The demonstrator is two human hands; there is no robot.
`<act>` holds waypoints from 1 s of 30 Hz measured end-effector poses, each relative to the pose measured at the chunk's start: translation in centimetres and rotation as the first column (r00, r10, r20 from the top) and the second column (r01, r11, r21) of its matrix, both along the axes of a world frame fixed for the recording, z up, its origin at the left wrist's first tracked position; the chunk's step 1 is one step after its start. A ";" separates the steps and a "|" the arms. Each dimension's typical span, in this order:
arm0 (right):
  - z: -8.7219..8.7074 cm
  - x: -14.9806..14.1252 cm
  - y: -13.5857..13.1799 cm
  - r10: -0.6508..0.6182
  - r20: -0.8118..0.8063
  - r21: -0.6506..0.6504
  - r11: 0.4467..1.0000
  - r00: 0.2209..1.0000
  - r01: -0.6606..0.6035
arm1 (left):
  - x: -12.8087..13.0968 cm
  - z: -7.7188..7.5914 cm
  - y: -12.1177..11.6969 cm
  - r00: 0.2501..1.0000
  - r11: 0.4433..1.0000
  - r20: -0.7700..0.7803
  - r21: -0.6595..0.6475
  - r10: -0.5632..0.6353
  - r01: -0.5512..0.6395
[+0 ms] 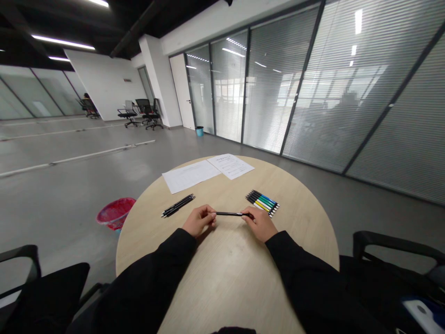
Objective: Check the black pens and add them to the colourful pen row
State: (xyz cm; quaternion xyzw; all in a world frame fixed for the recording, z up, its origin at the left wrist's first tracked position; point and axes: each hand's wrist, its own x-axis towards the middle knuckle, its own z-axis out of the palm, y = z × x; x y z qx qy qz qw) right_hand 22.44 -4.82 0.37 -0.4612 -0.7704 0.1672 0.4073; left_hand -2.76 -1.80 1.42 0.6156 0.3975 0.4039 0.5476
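Observation:
A slim black pen (228, 214) stretches level between my two hands over the middle of the round table. My left hand (200, 221) pinches its left end with thumb and fingers. Its right end is in the closed fingers of my right hand (259, 223). Just behind my right hand lies a row of several pens (263, 201) with blue, green, yellow and white barrels, partly covered by that hand. To the left of my left hand rests a small bunch of black pens (178, 206), set at a slant.
Two printed paper sheets (191, 175) lie at the table's (229, 278) far side. A red bin (116, 213) stands on the floor to the left. Black chairs flank me, with an armrest (396, 243) close to the table's right edge. Glass partitions with blinds rise behind.

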 end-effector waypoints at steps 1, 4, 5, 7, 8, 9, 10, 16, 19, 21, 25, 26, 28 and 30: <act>0.0 0.0 0.0 0.006 0.015 -0.004 1.000 1.000 -0.006 | 0.0 0.0 0.0 1.000 1.000 -0.017 -0.014 0.005 -0.006; -0.1 -0.1 0.0 0.044 0.080 -0.016 0.999 0.996 -0.043 | 0.0 -0.2 -0.1 0.997 0.999 -0.079 -0.045 0.013 -0.016; -0.2 -0.1 0.0 0.058 0.104 -0.019 0.998 0.993 -0.056 | 0.1 -0.3 -0.1 0.994 0.999 -0.106 -0.047 0.016 -0.021; -0.2 -0.2 0.0 0.071 0.143 -0.023 0.997 0.987 -0.068 | 0.2 -0.3 -0.1 0.987 0.998 -0.157 -0.038 0.034 -0.040; -0.2 -0.2 0.0 0.070 0.156 -0.023 0.997 0.985 -0.067 | 0.2 -0.3 -0.1 0.984 0.998 -0.173 -0.022 0.048 -0.052; -0.3 -0.2 0.0 0.066 0.163 -0.020 0.998 0.984 -0.063 | 0.2 -0.2 -0.1 0.983 0.998 -0.175 0.000 0.058 -0.059; -0.3 -0.1 0.0 0.058 0.165 -0.014 0.998 0.985 -0.056 | 0.2 -0.2 -0.1 0.985 0.998 -0.158 0.025 0.062 -0.058; -0.5 0.0 0.2 0.039 0.171 -0.006 0.999 0.985 -0.039 | 0.1 0.0 0.1 0.996 0.994 -0.084 0.109 -0.005 0.014; -0.5 0.0 0.2 0.035 0.174 -0.009 0.999 0.984 -0.035 | 0.0 0.2 0.0 0.985 0.988 -0.172 0.153 0.010 0.016; -0.5 0.0 0.2 0.033 0.169 -0.007 0.999 0.985 -0.032 | 0.0 0.3 -0.2 0.961 0.979 -0.273 0.202 0.051 0.005; -0.5 -0.1 0.2 0.040 0.154 -0.006 0.999 0.987 -0.039 | 0.1 0.5 -0.4 0.925 0.978 -0.365 0.207 0.108 -0.033; -0.5 -0.1 0.2 0.041 0.151 -0.007 0.999 0.988 -0.040 | 0.2 0.4 -0.4 0.937 0.981 -0.335 0.188 0.101 -0.039; -0.5 -0.1 0.2 0.041 0.147 -0.013 0.999 0.988 -0.040 | 0.2 0.4 -0.4 0.970 0.989 -0.234 0.148 0.062 -0.028; -0.5 -0.1 0.2 0.041 0.140 -0.018 0.999 0.989 -0.039 | 0.2 0.3 -0.3 0.987 0.992 -0.157 0.130 0.016 0.005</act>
